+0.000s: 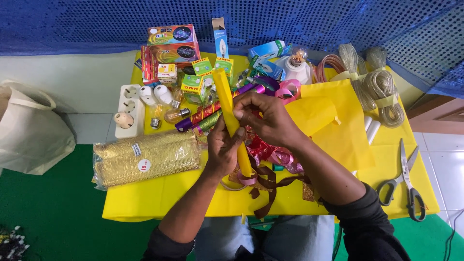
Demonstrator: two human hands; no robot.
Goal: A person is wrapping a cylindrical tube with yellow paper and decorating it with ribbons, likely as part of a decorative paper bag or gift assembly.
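Both hands hold a long roll of yellow paper (225,96) slanted over a low table covered in yellow (159,193). My left hand (223,150) grips the roll's lower half from the left. My right hand (265,117) pinches it higher up from the right. Under the hands lie coloured ribbons (270,154), red, pink, purple and brown. A flat yellow sheet (345,125) lies just right of my right hand.
Scissors (405,181) lie at the table's right edge. Gold trim in a clear bag (145,157) sits at the left, by a white power strip (129,110) and bulbs (176,114). Small boxes (174,48) and cord coils (382,92) line the back. A cloth bag (29,128) is on the floor.
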